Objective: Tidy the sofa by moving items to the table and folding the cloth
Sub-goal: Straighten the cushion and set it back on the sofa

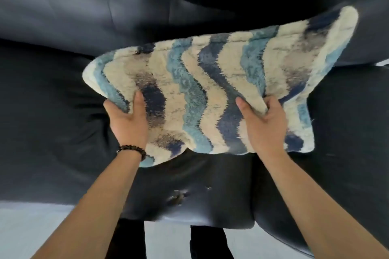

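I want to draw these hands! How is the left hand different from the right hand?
The left hand has a dark beaded bracelet at its wrist; the right hand has a bare wrist. The left hand grips the striped cloth close to its left end; the right hand grips it further in, with more cloth past it. Both hold the cloth with the thumb on top, above the dark sofa.

head view | looks steeply down from above (wide-angle) | close over sofa (63, 101) seat, forearms in frame
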`<state>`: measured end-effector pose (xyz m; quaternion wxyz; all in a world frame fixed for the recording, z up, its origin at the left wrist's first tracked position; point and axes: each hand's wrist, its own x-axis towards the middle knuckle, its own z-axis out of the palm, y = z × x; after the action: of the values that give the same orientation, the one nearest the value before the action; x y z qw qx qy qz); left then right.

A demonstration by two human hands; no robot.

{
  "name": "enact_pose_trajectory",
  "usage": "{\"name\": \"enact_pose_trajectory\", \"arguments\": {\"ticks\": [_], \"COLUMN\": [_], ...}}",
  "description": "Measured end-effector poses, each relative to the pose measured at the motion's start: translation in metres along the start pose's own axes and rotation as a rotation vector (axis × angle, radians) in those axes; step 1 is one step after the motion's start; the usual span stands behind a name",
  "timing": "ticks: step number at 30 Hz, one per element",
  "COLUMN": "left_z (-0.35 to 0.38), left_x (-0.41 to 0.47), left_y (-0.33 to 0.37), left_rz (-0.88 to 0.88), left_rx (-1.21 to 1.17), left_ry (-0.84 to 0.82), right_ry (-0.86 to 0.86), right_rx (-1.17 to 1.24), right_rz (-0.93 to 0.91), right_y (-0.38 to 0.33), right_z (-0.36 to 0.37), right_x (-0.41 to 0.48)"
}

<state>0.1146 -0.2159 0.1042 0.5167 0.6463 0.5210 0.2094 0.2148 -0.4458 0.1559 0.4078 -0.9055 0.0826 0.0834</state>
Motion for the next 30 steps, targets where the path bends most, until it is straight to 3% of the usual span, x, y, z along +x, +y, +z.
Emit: {"name": "enact_pose_trajectory", "arguments": {"ticks": [3, 6, 8, 10, 12, 14, 16, 18, 23, 27, 30], "left_z": [-0.052, -0.083, -0.097, -0.105, -0.103, -0.091, -0.076, -0.062, -0.047, -0.059, -0.067], "left_x": [0.056, 0.117, 0.16, 0.198, 0.226, 0.236, 0.232, 0.223, 0.225, 0.211, 0.206], "left_y": [0.026, 0.054, 0.065, 0.066, 0.058, 0.044, 0.03, 0.018, 0.018, 0.028, 0.034], "left_rz": [0.272, 0.471, 0.497, 0.428, 0.35, 0.207, 0.092, 0.087, 0.118, 0.328, 0.439], "left_rx": [-0.01, 0.111, 0.062, 0.036, 0.09, 0.143, 0.222, 0.297, 0.331, 0.12, 0.075], "left_ry": [0.043, 0.181, 0.298, 0.37, 0.302, 0.062, -0.166, -0.304, -0.183, -0.093, -0.036], "right_ry": [-0.066, 0.011, 0.127, 0.135, -0.023, -0.168, -0.174, -0.133, -0.092, 0.034, 0.04], "right_rx": [0.17, 0.385, 0.421, 0.334, 0.225, 0.143, 0.095, 0.036, 0.015, 0.185, 0.165], "right_rz": [0.062, 0.084, 0.088, 0.098, 0.176, 0.295, 0.333, 0.31, 0.251, 0.167, 0.122], "right_y": [-0.027, -0.055, -0.065, -0.061, -0.046, -0.031, -0.024, -0.021, -0.028, -0.039, -0.048], "right_z": [0.05, 0.091, 0.113, 0.132, 0.15, 0.161, 0.167, 0.17, 0.173, 0.17, 0.175], "right_x": [-0.036, -0.051, -0.047, -0.038, -0.029, -0.022, -0.018, -0.014, -0.019, -0.041, -0.044]}}
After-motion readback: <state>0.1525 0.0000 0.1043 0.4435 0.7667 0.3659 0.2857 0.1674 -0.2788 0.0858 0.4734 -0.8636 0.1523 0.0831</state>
